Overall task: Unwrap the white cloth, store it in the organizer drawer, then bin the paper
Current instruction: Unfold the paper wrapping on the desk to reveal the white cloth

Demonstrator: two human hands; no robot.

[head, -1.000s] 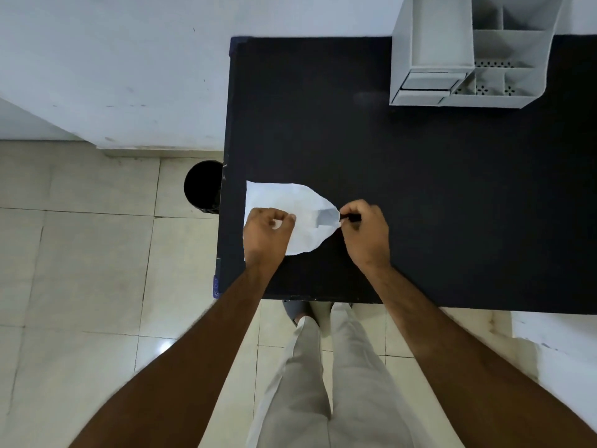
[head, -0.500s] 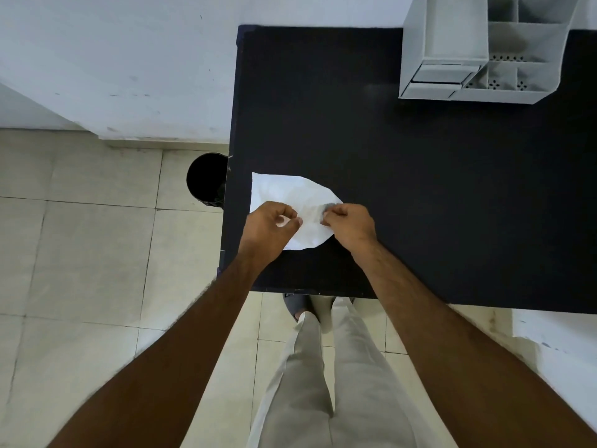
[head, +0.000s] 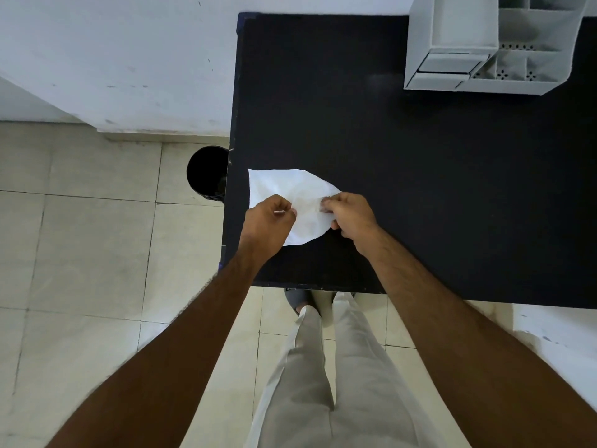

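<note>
I read no writing anywhere. Mid-frame on the black table (head: 420,189), my left hand (head: 266,221) and right hand (head: 350,213) each pinch the crumpled white paper sheet (head: 290,189).

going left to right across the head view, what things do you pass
black bin on the floor → left hand → white paper bundle → right hand → grey organizer

The table (head: 420,189) is bare between the paper (head: 290,192) and the organizer (head: 484,59) at the far right corner. The bin (head: 206,173) stands on the floor just beside the table's left edge, its mouth unobstructed.
</note>
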